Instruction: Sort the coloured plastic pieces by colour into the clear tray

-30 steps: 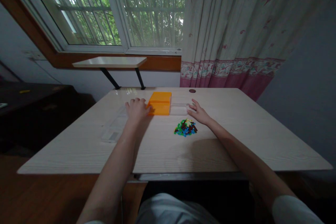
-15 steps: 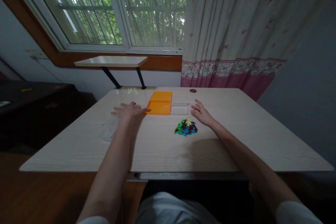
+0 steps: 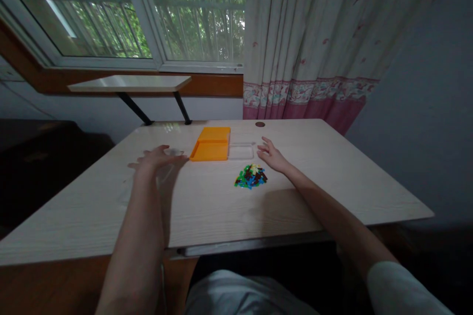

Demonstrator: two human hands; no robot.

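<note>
My left hand has its fingers spread over the left of the table, just left of an open orange plastic case. Under and around that hand lies something clear, perhaps a plastic bag, partly hidden by my forearm. Against the case's right side sits a clear shallow tray. My right hand hovers to the right of the tray, fingers apart and holding nothing. Below the tray lies a loose pile of small plastic pieces in green, blue, dark brown and pale yellow.
The pale wooden table carries a raised shelf on black brackets at its back left. A round brown cable-hole cover sits near the back edge. Behind hang a window and a patterned curtain.
The camera view has turned slightly right, so everything sits further left. My left hand has drawn a little away from the orange case's edge. My right hand stays near the clear tray.
</note>
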